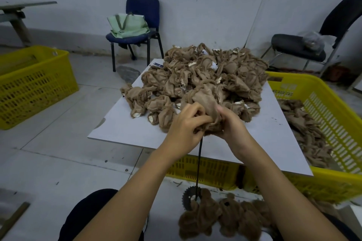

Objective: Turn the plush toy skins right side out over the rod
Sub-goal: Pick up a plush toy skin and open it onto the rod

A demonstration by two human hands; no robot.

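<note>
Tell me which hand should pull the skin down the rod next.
Left, probably. The left hand grips the bunched lower edge of the skin right beside the rod, fingers curled into the fabric. The right hand pinches the skin's side further from the rod, better for steadying.

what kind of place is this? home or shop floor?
Likely a small plush toy workshop: a heap of inside-out plush skins on a white board, yellow plastic crates holding more, and an upright rod for turning them.

Head cam looks fwd & down, close over board [121, 123].
</note>
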